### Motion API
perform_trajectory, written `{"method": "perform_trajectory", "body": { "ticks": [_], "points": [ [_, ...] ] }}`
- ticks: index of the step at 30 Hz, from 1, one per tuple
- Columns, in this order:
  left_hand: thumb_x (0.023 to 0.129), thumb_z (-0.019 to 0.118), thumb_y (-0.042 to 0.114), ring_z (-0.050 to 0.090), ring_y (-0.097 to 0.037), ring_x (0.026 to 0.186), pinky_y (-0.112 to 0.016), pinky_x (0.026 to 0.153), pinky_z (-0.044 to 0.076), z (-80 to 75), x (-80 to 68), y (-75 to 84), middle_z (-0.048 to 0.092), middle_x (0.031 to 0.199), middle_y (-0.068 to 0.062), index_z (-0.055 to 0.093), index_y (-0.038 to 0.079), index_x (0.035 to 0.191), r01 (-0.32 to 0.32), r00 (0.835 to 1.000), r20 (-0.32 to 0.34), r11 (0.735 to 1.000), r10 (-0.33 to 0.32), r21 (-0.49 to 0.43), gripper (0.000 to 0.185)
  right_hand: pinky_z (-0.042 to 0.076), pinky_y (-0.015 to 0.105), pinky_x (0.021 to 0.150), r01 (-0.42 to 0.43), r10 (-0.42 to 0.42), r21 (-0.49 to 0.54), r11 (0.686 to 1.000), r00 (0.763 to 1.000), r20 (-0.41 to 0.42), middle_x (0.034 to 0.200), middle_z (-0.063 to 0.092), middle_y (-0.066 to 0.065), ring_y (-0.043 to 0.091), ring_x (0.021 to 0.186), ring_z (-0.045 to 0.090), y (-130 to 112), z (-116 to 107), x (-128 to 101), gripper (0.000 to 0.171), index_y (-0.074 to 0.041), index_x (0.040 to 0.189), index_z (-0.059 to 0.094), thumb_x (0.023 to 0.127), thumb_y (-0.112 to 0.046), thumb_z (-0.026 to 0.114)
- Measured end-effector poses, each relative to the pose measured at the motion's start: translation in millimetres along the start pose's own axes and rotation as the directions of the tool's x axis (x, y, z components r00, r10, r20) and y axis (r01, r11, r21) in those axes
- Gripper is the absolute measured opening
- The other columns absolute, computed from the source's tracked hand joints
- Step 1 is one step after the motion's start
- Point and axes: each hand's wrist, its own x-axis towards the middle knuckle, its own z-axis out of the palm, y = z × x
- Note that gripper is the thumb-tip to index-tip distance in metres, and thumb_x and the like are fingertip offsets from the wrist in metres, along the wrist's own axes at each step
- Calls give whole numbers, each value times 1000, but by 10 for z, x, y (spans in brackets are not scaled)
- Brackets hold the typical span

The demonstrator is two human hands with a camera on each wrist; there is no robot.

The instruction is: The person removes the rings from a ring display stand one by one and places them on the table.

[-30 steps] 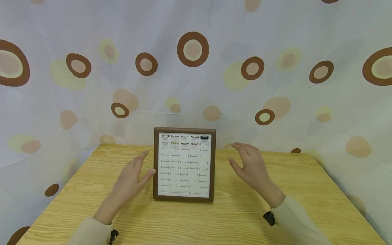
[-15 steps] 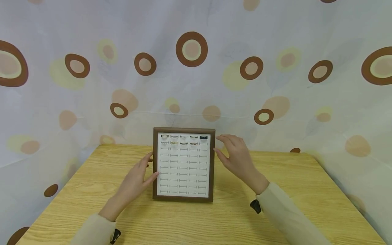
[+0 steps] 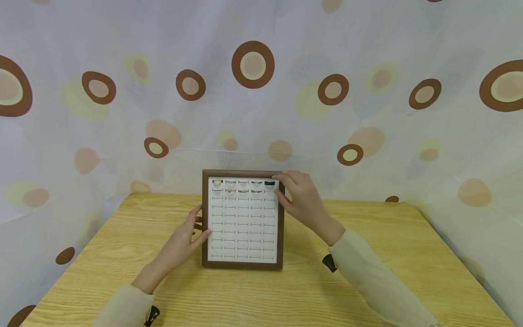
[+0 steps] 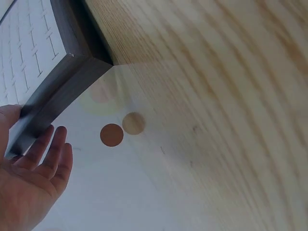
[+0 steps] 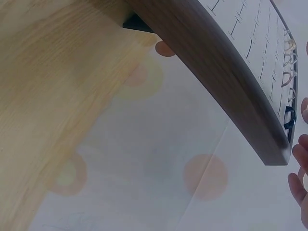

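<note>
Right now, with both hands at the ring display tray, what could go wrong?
1. The ring display tray stands tilted on the table; a push from the right hand at its top corner might tip it backward.
2. The left hand only touches the frame's left edge, so the tray may slide.
3. The black ring sits beside the right fingers and could be knocked loose.

From my seat this looks like a small staged recording corner, not a lived-in room. A pale curtain (image 3: 261,91) printed with brown and yellow rings fills the whole upper frame and wraps down both sides, hiding any walls. At lower centre sits a light wood-grain counter (image 3: 367,281), and on it a brown-framed ring display board (image 3: 243,264) leans upright, the kind a jewellery shop uses.
</note>
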Motion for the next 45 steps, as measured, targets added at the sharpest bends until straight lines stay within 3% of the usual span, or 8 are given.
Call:
{"method": "perform_trajectory", "body": {
  "ticks": [9,30,45],
  "points": [
    [92,54,33,60,-26,98,-42,84,50,12,17,-35,58,112,-15,21,2,141,17,999,50,995,-12,-102,68,44,40,82,37,-35,-30,999,999,40,99,64,7,24,95,57,-62,41,77,23,-5,101,63,79,-9,69],
    [92,54,32,60,-25,96,-41,81,51,-12,12,-8,56,113,-16,20,1,141,54,994,97,993,-44,-102,67,42,36,77,76,-76,-56,996,997,9,92,65,5,22,86,58,15,160,101,15,-7,94,66,80,-2,66],
    [92,54,31,60,-24,95,-41,80,51,-19,21,-11,58,111,-15,21,1,141,46,995,91,996,-39,-81,66,31,30,63,68,-70,89,994,998,9,85,62,4,17,73,49,106,200,134,16,-7,87,66,74,2,68]
  ]
}}
